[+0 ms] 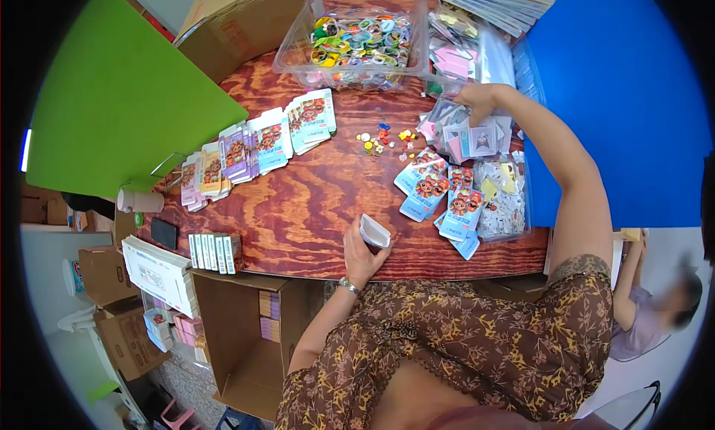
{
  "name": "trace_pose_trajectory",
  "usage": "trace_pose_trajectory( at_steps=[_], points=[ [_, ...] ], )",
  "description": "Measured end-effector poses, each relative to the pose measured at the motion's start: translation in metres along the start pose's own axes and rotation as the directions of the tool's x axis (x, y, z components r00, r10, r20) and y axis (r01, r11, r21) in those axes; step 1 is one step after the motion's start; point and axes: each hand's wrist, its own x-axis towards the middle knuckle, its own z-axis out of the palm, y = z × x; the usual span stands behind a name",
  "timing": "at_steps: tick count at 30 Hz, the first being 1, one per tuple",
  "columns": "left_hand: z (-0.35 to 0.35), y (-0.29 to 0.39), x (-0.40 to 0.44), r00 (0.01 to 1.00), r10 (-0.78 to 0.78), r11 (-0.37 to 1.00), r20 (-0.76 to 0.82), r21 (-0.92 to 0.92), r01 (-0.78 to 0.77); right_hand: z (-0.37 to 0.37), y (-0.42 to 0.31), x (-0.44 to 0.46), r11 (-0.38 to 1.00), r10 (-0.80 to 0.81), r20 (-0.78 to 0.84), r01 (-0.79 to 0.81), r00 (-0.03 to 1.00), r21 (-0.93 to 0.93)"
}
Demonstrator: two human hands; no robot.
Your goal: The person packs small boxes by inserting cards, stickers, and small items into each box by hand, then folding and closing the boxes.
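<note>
My left hand (363, 255) is wrapped round a small open carton (375, 232) near the table's front edge; its white inside faces up. At the right, my right hand (479, 101) reaches down onto a pile of clear plastic packets (477, 141). Its fingers are bent inward over the pile, and what they grip is hidden. Below that pile, flat blue-and-white printed cartons (426, 195) lie loosely overlapped. Small coloured charms (377, 141) in yellow, red, blue and green are scattered on the table between the hands.
A clear bin (350, 76) of colourful pieces stands at the back. Fanned cartons (269, 138) lie left. A tub (503, 221) of small packets sits right. Green (126, 110) and blue (625, 110) panels flank the table. Another person (648, 318) sits at far right.
</note>
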Motion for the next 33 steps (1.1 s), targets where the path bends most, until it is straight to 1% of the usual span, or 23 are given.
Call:
trace_pose_trajectory(
  at_steps=[3,6,9,12,15,17,18,19,21,22,25,26,29,33],
  points=[
    [-0.001,-0.001,-0.002,1.000,-0.019,1.000,0.025,-0.019,0.019,0.003,0.002,0.009,0.998,-0.009,0.054,0.013,0.999,-0.064],
    [-0.002,0.001,0.001,1.000,-0.005,1.000,0.015,-0.017,0.005,0.020,0.006,0.017,0.996,-0.091,-0.032,0.091,0.995,-0.014],
    [-0.001,0.000,-0.001,1.000,-0.016,1.000,0.016,-0.022,0.016,0.031,0.005,0.028,0.999,0.028,0.002,-0.028,1.000,0.036],
    [-0.001,-0.002,-0.002,1.000,-0.017,1.000,0.015,-0.019,0.017,0.038,0.006,0.034,0.987,0.160,0.047,-0.160,0.986,-0.004],
    [-0.001,-0.001,0.000,1.000,0.002,1.000,0.006,-0.018,-0.002,0.046,0.006,0.034,0.979,0.183,-0.068,-0.175,0.981,0.104],
    [-0.002,-0.002,0.000,1.000,0.010,1.000,0.011,-0.012,-0.010,0.051,0.005,0.033,0.990,0.096,-0.266,-0.064,0.959,0.125],
    [-0.003,-0.002,0.000,1.000,0.009,1.000,0.016,-0.007,-0.009,0.054,0.002,0.034,0.992,0.052,-0.360,-0.006,0.932,0.129],
    [-0.004,-0.001,0.001,1.000,0.006,1.000,0.022,-0.003,-0.006,0.051,-0.010,0.033,0.995,0.024,-0.465,0.023,0.885,0.094],
    [-0.002,-0.002,0.000,1.000,-0.006,1.000,0.028,-0.013,0.007,0.041,-0.039,0.040,0.997,-0.047,-0.650,0.071,0.759,0.010],
    [-0.001,-0.004,-0.001,0.999,-0.014,1.000,0.033,-0.026,0.014,0.043,-0.054,0.044,0.989,-0.125,-0.659,0.144,0.742,-0.025],
    [-0.002,-0.004,-0.001,1.000,-0.007,0.999,0.029,-0.042,0.008,0.050,-0.090,0.056,0.954,-0.299,-0.458,0.273,0.837,-0.125],
    [-0.002,-0.005,0.000,1.000,0.002,0.999,0.027,-0.038,-0.001,0.054,-0.095,0.060,0.931,-0.354,-0.447,0.264,0.822,-0.252],
    [-0.004,-0.005,0.000,1.000,0.004,0.999,0.023,-0.046,-0.003,0.054,-0.085,0.063,0.900,-0.314,-0.326,0.170,0.892,-0.401],
    [-0.004,-0.005,0.001,1.000,0.009,0.998,0.008,-0.067,-0.009,0.050,-0.066,0.053,0.915,-0.259,-0.411,0.086,0.874,-0.394]
  ],
)
